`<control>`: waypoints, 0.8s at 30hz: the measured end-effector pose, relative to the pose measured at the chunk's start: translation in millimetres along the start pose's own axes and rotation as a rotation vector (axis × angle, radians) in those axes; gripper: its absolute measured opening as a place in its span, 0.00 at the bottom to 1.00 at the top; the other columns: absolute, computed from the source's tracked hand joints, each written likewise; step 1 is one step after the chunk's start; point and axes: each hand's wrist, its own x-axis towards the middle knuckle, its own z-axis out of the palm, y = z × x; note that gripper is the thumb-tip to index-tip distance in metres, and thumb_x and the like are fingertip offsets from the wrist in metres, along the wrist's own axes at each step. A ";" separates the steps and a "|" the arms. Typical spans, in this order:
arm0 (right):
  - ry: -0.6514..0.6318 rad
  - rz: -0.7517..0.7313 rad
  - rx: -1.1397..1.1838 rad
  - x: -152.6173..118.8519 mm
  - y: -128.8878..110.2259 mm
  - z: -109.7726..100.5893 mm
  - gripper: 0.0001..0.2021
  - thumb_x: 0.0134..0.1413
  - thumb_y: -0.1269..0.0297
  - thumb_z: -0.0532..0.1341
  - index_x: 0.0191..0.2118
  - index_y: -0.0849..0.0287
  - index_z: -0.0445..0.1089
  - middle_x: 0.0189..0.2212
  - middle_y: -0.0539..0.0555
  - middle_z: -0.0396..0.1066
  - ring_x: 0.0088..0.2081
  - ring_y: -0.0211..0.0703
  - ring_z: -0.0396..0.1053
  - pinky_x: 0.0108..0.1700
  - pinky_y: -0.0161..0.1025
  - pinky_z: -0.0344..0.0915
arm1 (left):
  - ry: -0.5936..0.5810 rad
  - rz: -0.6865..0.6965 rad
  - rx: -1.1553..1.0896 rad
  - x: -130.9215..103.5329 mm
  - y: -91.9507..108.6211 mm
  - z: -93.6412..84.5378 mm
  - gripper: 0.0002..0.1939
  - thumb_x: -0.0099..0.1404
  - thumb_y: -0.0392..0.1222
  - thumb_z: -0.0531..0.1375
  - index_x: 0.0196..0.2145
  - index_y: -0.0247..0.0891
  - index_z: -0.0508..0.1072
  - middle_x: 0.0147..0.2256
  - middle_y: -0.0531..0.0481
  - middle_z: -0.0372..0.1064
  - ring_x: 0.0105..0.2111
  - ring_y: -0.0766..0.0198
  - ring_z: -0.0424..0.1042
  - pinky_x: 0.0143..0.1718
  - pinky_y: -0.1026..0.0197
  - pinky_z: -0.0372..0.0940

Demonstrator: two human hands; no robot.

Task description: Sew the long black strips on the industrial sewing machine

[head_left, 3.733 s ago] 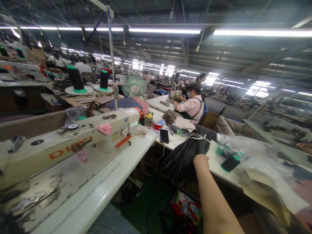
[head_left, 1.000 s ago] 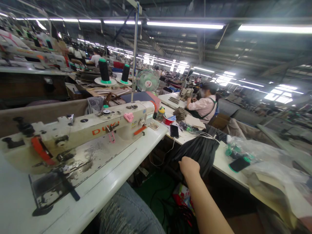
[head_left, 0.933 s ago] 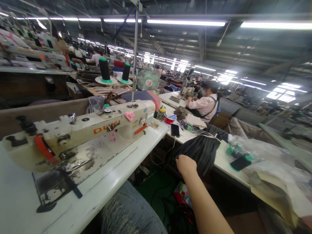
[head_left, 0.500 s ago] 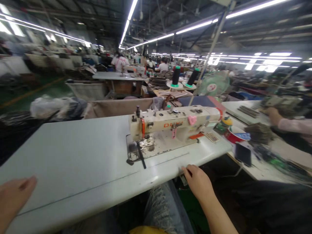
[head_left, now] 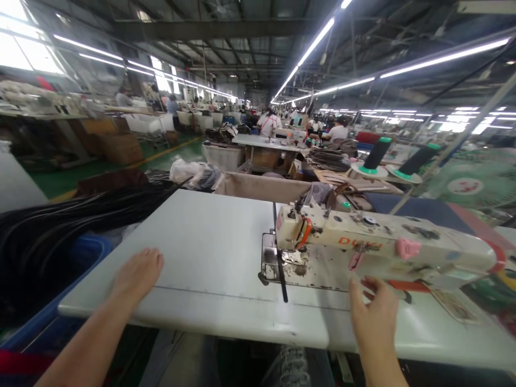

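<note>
A white sewing machine (head_left: 387, 242) with orange lettering and a pink clip stands on the right part of the pale table (head_left: 201, 236). A narrow black strip (head_left: 281, 275) lies at its needle area. My left hand (head_left: 139, 271) is over the table's left part, palm down, fingers close together; what they hold, if anything, is hidden. Just in front of the machine bed is my right hand (head_left: 374, 303), thumb and fingers apart, with nothing seen between them.
Black strips (head_left: 72, 231) spill over a blue bin (head_left: 91, 252) at the left. Behind the table are a beige cloth-lined bin (head_left: 262, 188) and two black thread cones. A green fan (head_left: 471, 185) stands at the right. People work farther back.
The view has turned left, bringing the black strips and blue bin into sight. My right hand has risen from the table's front edge toward the machine. My left forearm now shows over the table.
</note>
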 end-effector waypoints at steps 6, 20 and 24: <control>-0.137 0.155 0.270 36.5 -29.8 7.5 0.30 0.49 0.35 0.62 0.43 0.58 0.66 0.37 0.60 0.76 0.37 0.50 0.73 0.44 0.48 0.69 | 0.171 0.241 -0.255 -28.6 93.1 -7.5 0.13 0.72 0.41 0.47 0.40 0.37 0.71 0.43 0.41 0.70 0.46 0.51 0.70 0.54 0.48 0.64; -0.386 0.207 0.055 -30.0 5.4 17.0 0.24 0.52 0.35 0.55 0.34 0.53 0.66 0.23 0.51 0.70 0.26 0.46 0.67 0.31 0.41 0.63 | 0.068 0.812 -0.565 -49.7 262.8 -28.2 0.26 0.74 0.47 0.53 0.66 0.36 0.63 0.68 0.43 0.59 0.70 0.51 0.54 0.70 0.45 0.52; -0.531 0.061 -0.204 -40.4 6.5 13.6 0.16 0.57 0.45 0.54 0.34 0.52 0.69 0.24 0.52 0.72 0.28 0.48 0.69 0.30 0.39 0.56 | 0.110 0.777 -0.607 -48.3 275.1 -29.2 0.21 0.74 0.42 0.53 0.62 0.35 0.69 0.64 0.43 0.66 0.67 0.54 0.60 0.70 0.47 0.51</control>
